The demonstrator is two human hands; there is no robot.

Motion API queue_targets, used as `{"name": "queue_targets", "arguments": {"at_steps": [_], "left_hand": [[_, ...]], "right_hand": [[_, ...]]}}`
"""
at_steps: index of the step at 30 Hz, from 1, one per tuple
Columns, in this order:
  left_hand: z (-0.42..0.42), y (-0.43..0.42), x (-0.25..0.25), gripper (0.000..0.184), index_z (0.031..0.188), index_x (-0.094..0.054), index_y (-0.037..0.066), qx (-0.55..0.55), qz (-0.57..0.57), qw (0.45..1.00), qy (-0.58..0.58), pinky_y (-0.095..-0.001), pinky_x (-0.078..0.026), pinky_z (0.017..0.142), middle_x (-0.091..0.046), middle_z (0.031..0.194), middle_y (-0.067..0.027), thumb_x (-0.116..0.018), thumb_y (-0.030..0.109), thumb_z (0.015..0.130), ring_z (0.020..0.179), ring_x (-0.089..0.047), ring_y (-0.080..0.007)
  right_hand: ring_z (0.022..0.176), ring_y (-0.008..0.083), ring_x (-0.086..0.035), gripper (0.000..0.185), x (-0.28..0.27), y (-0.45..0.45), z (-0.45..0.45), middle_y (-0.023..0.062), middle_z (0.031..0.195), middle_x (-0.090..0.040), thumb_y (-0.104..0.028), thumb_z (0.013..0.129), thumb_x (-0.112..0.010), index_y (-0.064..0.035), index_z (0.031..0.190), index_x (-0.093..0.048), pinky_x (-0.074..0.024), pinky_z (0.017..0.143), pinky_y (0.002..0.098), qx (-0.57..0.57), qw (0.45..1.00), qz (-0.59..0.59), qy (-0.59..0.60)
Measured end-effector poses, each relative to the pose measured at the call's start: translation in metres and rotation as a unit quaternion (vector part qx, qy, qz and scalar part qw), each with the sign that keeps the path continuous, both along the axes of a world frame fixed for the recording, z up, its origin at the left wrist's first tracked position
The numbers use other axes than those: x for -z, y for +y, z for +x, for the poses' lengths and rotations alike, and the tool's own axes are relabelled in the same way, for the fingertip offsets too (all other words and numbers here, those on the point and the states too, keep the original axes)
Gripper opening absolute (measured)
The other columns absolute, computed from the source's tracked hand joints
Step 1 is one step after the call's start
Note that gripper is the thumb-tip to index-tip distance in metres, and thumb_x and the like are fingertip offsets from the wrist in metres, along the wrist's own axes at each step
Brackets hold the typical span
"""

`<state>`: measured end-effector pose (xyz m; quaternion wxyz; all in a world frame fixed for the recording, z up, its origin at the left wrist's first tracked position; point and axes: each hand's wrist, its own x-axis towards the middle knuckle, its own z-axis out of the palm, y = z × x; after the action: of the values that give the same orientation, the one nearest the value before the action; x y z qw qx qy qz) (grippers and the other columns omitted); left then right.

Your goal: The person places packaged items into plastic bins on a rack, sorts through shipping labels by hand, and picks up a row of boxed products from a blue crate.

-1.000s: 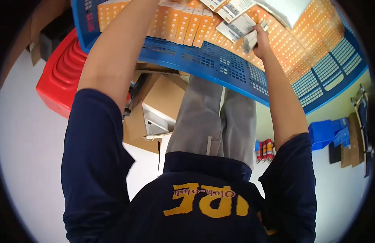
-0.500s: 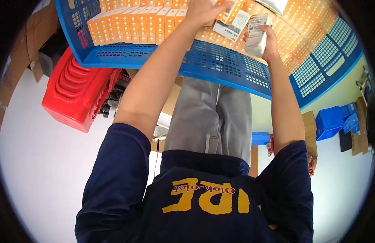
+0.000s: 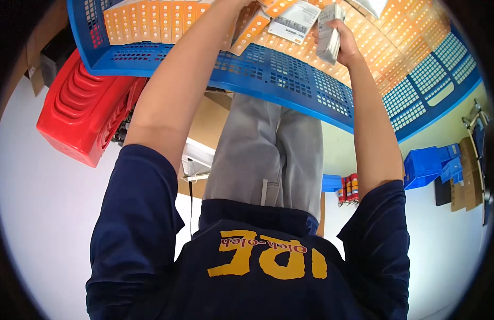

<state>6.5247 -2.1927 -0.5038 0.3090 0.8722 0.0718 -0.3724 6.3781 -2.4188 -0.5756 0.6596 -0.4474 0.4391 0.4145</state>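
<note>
My right hand (image 3: pixel 348 45) is closed around a stack of thin white printed packets (image 3: pixel 328 36), held on edge over the basket. At the top edge my left hand (image 3: pixel 241 2) is mostly cut off, so its fingers are hidden. Just below it a small orange-and-white box (image 3: pixel 250 31) leans out of line with the others. Between the hands, a white printed packet (image 3: pixel 295 21) lies on top of the boxes. Rows of orange-and-white boxes (image 3: pixel 151 22) fill the blue plastic basket (image 3: pixel 289 74).
A red plastic stool (image 3: pixel 81 106) stands left below the basket. On the right are blue bins (image 3: pixel 422 168) and cardboard (image 3: pixel 467 176), with several red cylinders (image 3: pixel 349 189) nearer my legs. A shiny silvery bag (image 3: pixel 370 5) lies among the boxes at the top.
My left hand has moved up and left, mostly out of view. A box now leans near it. The packets in my right hand have turned edge-on. The view has shifted slightly.
</note>
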Motion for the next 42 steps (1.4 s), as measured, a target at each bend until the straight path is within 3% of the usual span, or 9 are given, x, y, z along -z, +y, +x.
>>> {"name": "queue_targets", "arguments": {"at_steps": [6, 9, 15, 30, 34, 36, 37, 39, 42], "left_hand": [[-0.013, 0.017, 0.041, 0.104, 0.154, -0.026, 0.013, 0.081, -0.067, 0.972, -0.209, -0.0459, -0.045, 0.101, -0.044, 0.139, -0.0277, -0.079, 0.047, 0.071, 0.122, -0.05, -0.0434], [-0.013, 0.016, 0.037, 0.102, 0.153, -0.027, 0.012, 0.083, -0.057, 0.977, -0.187, -0.0456, -0.045, 0.1, -0.046, 0.138, -0.0263, -0.078, 0.044, 0.071, 0.121, -0.051, -0.0436], [0.002, 0.018, 0.024, 0.097, 0.152, -0.029, 0.012, 0.089, -0.032, 0.983, -0.156, -0.0449, -0.047, 0.099, -0.048, 0.137, -0.0235, -0.077, 0.038, 0.072, 0.118, -0.053, -0.0439], [-0.022, 0.036, -0.053, 0.086, 0.146, -0.036, 0.002, -0.03, -0.115, 0.93, -0.349, -0.0414, -0.049, 0.095, -0.052, 0.121, -0.0217, -0.075, 0.016, 0.07, 0.108, -0.056, -0.0399], [-0.039, 0.011, -0.086, 0.083, 0.144, -0.037, -0.001, -0.123, -0.167, 0.95, -0.234, -0.0423, -0.049, 0.095, -0.047, 0.126, -0.024, -0.073, 0.011, 0.07, 0.111, -0.054, -0.0402], [-0.043, 0.001, -0.044, 0.084, 0.145, -0.037, 0.002, 0.318, -0.105, 0.923, 0.189, -0.0441, -0.049, 0.093, -0.045, 0.126, -0.0245, -0.072, 0.011, 0.069, 0.109, -0.053, -0.0424], [-0.054, -0.007, -0.042, 0.084, 0.145, -0.037, 0.002, 0.318, -0.103, 0.924, 0.188, -0.0441, -0.049, 0.093, -0.045, 0.126, -0.0245, -0.072, 0.011, 0.069, 0.109, -0.053, -0.0424], [-0.082, -0.025, -0.037, 0.086, 0.146, -0.037, 0.007, -0.044, -0.153, 0.98, 0.117, -0.0441, -0.049, 0.092, -0.045, 0.126, -0.0267, -0.071, 0.01, 0.067, 0.108, -0.053, -0.0448], [-0.116, -0.043, -0.018, 0.086, 0.146, -0.04, 0.01, -0.049, -0.131, 0.99, -0.008, -0.0448, -0.05, 0.091, -0.046, 0.126, -0.0274, -0.071, 0.014, 0.066, 0.106, -0.053, -0.0469]], "right_hand": [[0.088, 0.0281, -0.063, 0.063, 0.005, 0.024, 0.004, 0.021, 0.117, -0.061, -0.028, 0.079, -0.055, 0.004, 0.134, -0.047, -0.0508, 0.081, 0.0397, 0.142, 0.939, 0.311, -0.039], [0.069, 0.0261, -0.064, 0.072, 0.019, 0.064, 0.011, 0.0173, 0.09, -0.065, -0.02, 0.08, -0.06, -0.0057, 0.145, -0.031, -0.0525, 0.06, 0.0369, 0.196, 0.952, 0.234, 0.03], [0.071, 0.0245, -0.063, 0.068, 0.021, 0.085, 0.028, 0.0152, 0.093, -0.064, -0.018, 0.08, -0.06, -0.0062, 0.143, -0.035, -0.0521, 0.062, 0.0356, 0.18, 0.96, 0.213, 0.024], [0.085, 0.021, -0.06, 0.073, 0.009, 0.102, -0.024, 0.0137, 0.107, -0.059, -0.013, 0.078, -0.061, -0.0109, 0.146, -0.032, -0.0516, 0.073, 0.0312, -0.262, 0.901, 0.026, -0.345], [0.088, 0.0267, -0.066, 0.055, -0.031, 0.109, -0.043, 0.0187, 0.108, -0.067, -0.029, 0.081, -0.061, -0.0016, 0.128, -0.053, -0.0528, 0.08, 0.0372, -0.281, 0.896, -0.078, -0.336], [0.104, 0.0293, -0.063, 0.063, -0.019, 0.097, -0.046, 0.0167, 0.121, -0.063, -0.029, 0.081, -0.063, -0.0064, 0.137, -0.049, -0.0519, 0.088, 0.0383, -0.311, 0.92, -0.026, -0.239], [0.104, 0.0293, -0.063, 0.063, -0.022, 0.086, -0.041, 0.0167, 0.121, -0.063, -0.029, 0.081, -0.063, -0.0064, 0.137, -0.049, -0.0519, 0.088, 0.0383, -0.31, 0.919, -0.024, -0.241], [0.118, 0.0322, -0.057, 0.072, -0.025, 0.059, -0.034, 0.0161, 0.135, -0.056, -0.031, 0.081, -0.063, -0.008, 0.146, -0.042, -0.0487, 0.096, 0.0399, -0.216, 0.974, 0.056, -0.023], [0.105, 0.0183, -0.058, 0.051, 0.005, 0.022, -0.084, 0.0104, 0.117, -0.062, -0.033, 0.088, -0.063, -0.0065, 0.13, -0.055, -0.0483, 0.087, 0.0317, -0.237, 0.962, -0.095, -0.099]]}}
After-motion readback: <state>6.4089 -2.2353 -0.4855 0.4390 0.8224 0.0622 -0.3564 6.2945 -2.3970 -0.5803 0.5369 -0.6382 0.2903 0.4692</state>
